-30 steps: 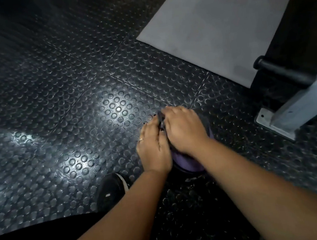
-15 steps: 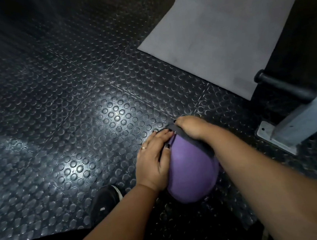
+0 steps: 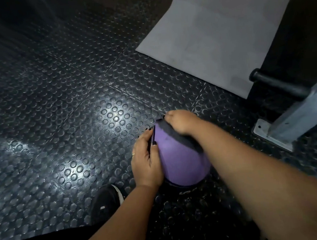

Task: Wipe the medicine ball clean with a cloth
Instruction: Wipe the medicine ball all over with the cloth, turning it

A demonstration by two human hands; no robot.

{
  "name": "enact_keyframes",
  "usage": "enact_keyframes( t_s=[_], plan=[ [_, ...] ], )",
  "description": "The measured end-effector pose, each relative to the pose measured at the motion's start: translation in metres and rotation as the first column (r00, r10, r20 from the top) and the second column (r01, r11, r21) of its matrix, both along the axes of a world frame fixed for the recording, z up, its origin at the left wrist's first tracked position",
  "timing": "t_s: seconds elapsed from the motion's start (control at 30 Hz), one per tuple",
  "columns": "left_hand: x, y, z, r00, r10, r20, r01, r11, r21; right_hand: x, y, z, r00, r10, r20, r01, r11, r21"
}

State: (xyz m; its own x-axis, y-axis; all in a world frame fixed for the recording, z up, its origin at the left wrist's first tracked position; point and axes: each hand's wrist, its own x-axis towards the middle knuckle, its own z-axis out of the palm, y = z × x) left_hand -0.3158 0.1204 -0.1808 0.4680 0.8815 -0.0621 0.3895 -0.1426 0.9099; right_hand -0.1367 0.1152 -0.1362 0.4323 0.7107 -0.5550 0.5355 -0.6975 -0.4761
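The ball [image 3: 178, 162] is smooth, matt and purple, with a darker band and faint pale lettering along its near underside; it sits on the studded black floor [image 3: 76, 108]. A dark cloth [image 3: 171, 133] lies as a strip over the ball's far upper side. The right hand [image 3: 181, 122] is on top of the cloth, fingers curled down over it and holding it to the ball; the left hand [image 3: 146, 161] lies flat against the ball's left side, fingers nearly straight, gripping nothing. The right fingertips are hidden behind the ball, and the right forearm covers the ball's right side and the rest of the cloth; the lettering is too dim to read. Left of the ball and nearer is a black shoe [image 3: 105, 201]; beyond the ball lies a grey mat [image 3: 213, 38]; right of it stands a metal post [image 3: 299, 115], cut off by the edge.
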Motion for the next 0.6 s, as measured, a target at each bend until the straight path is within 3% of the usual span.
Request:
enact_keyframes(
  t_s=[0.07, 0.17, 0.3, 0.37, 0.43, 0.47, 0.53, 0.6],
  plan=[
    [-0.001, -0.006, 0.001, 0.999, -0.038, 0.016, 0.038, 0.999, 0.032, 0.028, -0.004, -0.009, 0.970, -0.111, -0.218, 0.080, 0.986, -0.147],
    [0.012, -0.007, 0.007, 0.998, -0.055, -0.015, 0.055, 0.998, 0.009, 0.040, -0.035, -0.010, 0.800, -0.421, -0.427, 0.383, 0.907, -0.177],
    [0.024, -0.008, 0.015, 0.995, -0.078, -0.058, 0.078, 0.997, -0.002, 0.032, -0.082, -0.023, 0.515, -0.703, -0.490, 0.675, 0.685, -0.274],
    [0.023, -0.007, 0.018, 0.996, -0.050, -0.077, 0.049, 0.999, -0.021, 0.015, -0.104, -0.039, 0.326, -0.809, -0.489, 0.805, 0.509, -0.306],
    [0.023, -0.005, 0.021, 0.995, -0.009, -0.098, 0.004, 0.999, -0.053, -0.005, -0.116, -0.048, 0.060, -0.817, -0.574, 0.898, 0.295, -0.326],
    [0.024, -0.004, 0.022, 0.994, 0.009, -0.110, -0.016, 0.998, -0.065, -0.016, -0.118, -0.048, -0.022, -0.793, -0.609, 0.916, 0.228, -0.330],
    [0.024, -0.005, 0.022, 0.990, 0.029, -0.136, -0.038, 0.997, -0.068, -0.037, -0.120, -0.043, -0.128, -0.753, -0.645, 0.947, 0.101, -0.306],
    [0.029, -0.010, 0.025, 0.982, 0.053, -0.180, -0.060, 0.998, -0.036, -0.060, -0.121, -0.037, -0.158, -0.730, -0.665, 0.976, -0.013, -0.217]
  ],
)
